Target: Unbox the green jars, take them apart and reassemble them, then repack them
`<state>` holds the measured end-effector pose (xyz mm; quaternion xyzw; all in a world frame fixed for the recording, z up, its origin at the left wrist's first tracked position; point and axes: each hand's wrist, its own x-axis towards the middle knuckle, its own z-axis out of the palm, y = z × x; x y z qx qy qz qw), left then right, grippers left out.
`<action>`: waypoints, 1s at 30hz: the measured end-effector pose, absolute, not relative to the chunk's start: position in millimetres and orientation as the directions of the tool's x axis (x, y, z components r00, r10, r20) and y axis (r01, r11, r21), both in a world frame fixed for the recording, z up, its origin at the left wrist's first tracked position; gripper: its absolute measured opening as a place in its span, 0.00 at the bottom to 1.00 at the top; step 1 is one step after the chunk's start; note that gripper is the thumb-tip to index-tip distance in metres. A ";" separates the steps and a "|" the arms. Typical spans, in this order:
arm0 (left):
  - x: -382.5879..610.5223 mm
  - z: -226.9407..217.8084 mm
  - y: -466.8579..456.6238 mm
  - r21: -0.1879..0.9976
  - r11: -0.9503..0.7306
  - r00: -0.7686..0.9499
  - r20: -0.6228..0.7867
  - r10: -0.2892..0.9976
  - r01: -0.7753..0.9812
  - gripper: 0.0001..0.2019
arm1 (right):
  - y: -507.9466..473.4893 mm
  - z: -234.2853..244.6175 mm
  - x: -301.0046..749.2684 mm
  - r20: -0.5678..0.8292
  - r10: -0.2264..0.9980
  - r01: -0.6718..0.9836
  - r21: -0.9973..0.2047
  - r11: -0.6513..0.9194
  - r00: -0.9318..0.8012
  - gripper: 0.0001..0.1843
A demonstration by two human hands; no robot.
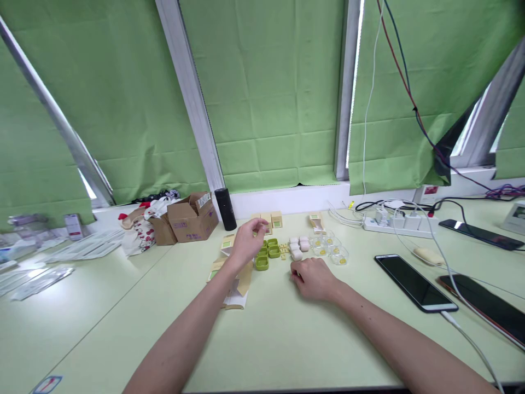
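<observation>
Several green tubs (262,265) are grouped mid-table, open sides up, the cluster's long axis running near to far. Tons of tabletop can be seen between them and the table's (270,339) near edge. The left hand (248,241) is held just beside them, fingers curled narrow; the right hand (314,278) is loosely fisted near some pinkish-white blocks (297,255). Whether either grips anything can't be told. Purple print on the cardboard box (194,219) can't really be read.
</observation>
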<state>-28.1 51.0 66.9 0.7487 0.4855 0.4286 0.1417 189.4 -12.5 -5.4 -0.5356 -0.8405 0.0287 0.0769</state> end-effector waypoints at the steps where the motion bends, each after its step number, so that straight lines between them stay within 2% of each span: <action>1: -31.6 62.6 42.7 0.587 -0.478 0.176 0.497 0.850 0.653 0.12 | -12.8 -6.8 188.4 0.102 0.901 0.892 -0.131 0.432 -0.422 0.10; 4: -40.5 50.5 25.9 0.438 -0.436 0.235 0.439 0.867 0.786 0.13 | -12.9 -10.3 187.9 0.101 0.894 0.885 -0.127 0.448 -0.437 0.08; 7: -47.0 41.9 20.1 0.230 -0.416 0.304 0.402 0.864 0.880 0.15 | -12.0 -11.6 189.4 0.082 0.887 0.876 -0.139 0.463 -0.455 0.06; 10: -49.7 36.2 19.3 0.042 -0.402 0.365 0.340 0.867 0.915 0.15 | -11.0 -12.1 190.4 0.076 0.882 0.870 -0.146 0.472 -0.465 0.06; 13: -48.6 32.0 18.3 -0.070 -0.401 0.406 0.251 0.879 0.913 0.14 | -10.6 -12.9 190.1 0.077 0.877 0.865 -0.148 0.480 -0.474 0.06; 18: -46.3 26.5 16.4 -0.160 -0.413 0.436 0.163 0.885 0.897 0.12 | -11.5 -12.9 189.7 0.083 0.869 0.856 -0.148 0.495 -0.488 0.06; 24: -50.3 18.5 21.5 -0.128 -0.391 0.408 0.148 0.901 0.911 0.09 | -14.7 -10.0 188.3 0.085 0.869 0.853 -0.169 0.494 -0.487 0.05; 30: -50.0 16.5 23.4 -0.188 -0.419 0.447 0.139 0.884 0.888 0.10 | -14.7 -10.3 188.6 0.081 0.866 0.849 -0.173 0.499 -0.493 0.07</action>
